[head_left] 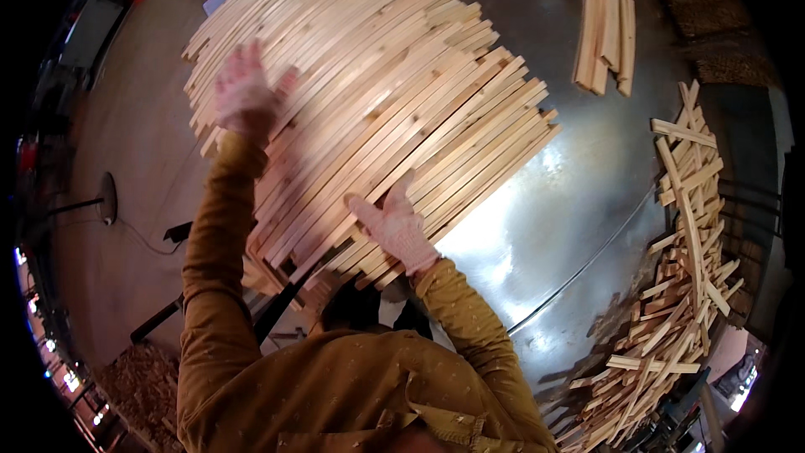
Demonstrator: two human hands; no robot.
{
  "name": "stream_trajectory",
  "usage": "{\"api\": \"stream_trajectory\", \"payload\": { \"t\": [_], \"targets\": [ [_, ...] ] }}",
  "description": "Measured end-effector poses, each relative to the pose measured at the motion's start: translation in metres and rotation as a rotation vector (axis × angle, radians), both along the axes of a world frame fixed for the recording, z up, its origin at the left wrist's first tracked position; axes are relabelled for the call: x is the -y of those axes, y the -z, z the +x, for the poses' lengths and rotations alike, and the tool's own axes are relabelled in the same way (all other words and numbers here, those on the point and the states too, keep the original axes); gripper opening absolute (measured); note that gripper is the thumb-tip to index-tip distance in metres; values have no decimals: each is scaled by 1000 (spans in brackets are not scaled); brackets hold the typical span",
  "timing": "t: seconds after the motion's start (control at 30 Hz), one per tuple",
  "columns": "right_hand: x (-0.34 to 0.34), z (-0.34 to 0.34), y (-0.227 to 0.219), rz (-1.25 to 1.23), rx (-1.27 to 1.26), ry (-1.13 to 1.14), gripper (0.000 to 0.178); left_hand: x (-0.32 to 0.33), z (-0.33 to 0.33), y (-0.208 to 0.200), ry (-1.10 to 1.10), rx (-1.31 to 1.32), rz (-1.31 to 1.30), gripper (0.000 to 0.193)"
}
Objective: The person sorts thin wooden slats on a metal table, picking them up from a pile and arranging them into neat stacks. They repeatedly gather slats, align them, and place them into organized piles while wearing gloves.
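A wide layer of pale wooden strips (360, 75) lies side by side on a metal table (503, 260), their right ends uneven. My left hand (245, 96), in a pale work glove, is over the strips near their left ends. Its fingers are spread and slightly blurred, and nothing shows in them. Lower down, my right hand (396, 226), gloved alike, rests on the nearer strips. Its thumb and a finger stretch apart, while the other fingers are partly hidden. Beside it, narrow dark gaps show between some strips.
Several loose strips (605, 29) lie together at the table's far right. Along the right edge stretches a tangled heap of strips (679, 285). A thin dark seam (587, 264) crosses the metal. A pile of wood pieces (142, 386) sits at lower left.
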State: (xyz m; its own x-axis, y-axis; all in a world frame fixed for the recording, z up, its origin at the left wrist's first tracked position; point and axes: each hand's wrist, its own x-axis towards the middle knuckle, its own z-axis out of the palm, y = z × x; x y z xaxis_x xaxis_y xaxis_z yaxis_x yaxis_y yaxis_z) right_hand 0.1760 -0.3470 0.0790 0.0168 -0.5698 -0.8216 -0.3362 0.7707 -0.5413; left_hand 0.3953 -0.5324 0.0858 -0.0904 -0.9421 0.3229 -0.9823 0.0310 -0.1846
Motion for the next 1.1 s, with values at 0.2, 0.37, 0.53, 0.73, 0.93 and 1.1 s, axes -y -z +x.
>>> {"api": "stream_trajectory", "payload": {
  "t": [0.2,0.37,0.53,0.73,0.93,1.1],
  "targets": [
    [-11,-27,-2,-127,271,92,104,-24,80,10,175,-490,113,79],
    [-90,-90,54,-788,-321,464,56,-152,-6,13,582,-387,314,97],
    [-90,-84,52,-776,-838,101,59,-183,35,24,185,-850,-79,78],
    [-101,-75,60,-419,31,497,73,-191,155,77,-852,-2164,308,64],
    [-236,-216,3,-756,-960,-40,63,-189,87,50,-165,-1699,282,52],
    [-363,-372,-89,-570,-1549,183,65,-307,-108,5,382,-1401,342,45]
  ]
}}
